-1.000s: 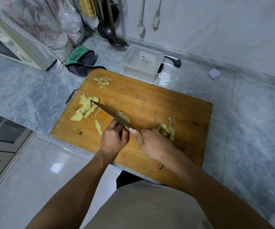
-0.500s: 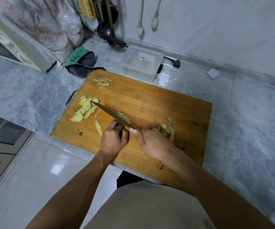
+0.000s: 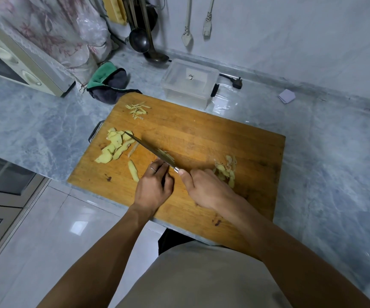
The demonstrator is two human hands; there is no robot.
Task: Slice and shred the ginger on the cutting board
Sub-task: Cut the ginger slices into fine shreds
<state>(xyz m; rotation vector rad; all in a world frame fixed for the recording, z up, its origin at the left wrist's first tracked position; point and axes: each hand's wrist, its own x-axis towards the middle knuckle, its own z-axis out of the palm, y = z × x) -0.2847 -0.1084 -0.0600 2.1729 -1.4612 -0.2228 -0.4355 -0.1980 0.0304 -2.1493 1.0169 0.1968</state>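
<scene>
A wooden cutting board (image 3: 213,134) lies on the marble counter. My right hand (image 3: 208,187) grips the handle of a knife (image 3: 148,148) whose blade runs up-left across the board. Fresh ginger shreds (image 3: 166,155) lie against the blade. My left hand (image 3: 155,187) has its fingers curled down on the ginger beside the blade; the piece under them is hidden. A pile of ginger slices (image 3: 115,147) sits at the board's left, one loose slice (image 3: 133,171) below it. Thin shreds (image 3: 138,110) lie at the far left corner, ginger peels (image 3: 226,171) right of my right hand.
A clear plastic box (image 3: 189,82) stands behind the board, a green and grey cloth (image 3: 108,82) to its left. A microwave (image 3: 15,63) is at far left. Ladles (image 3: 138,42) hang on the wall. The counter edge runs just under the board's near side.
Hardly anything has moved; the knife and both hands stay in the same spot over the ginger, with the blade only shifting slightly.
</scene>
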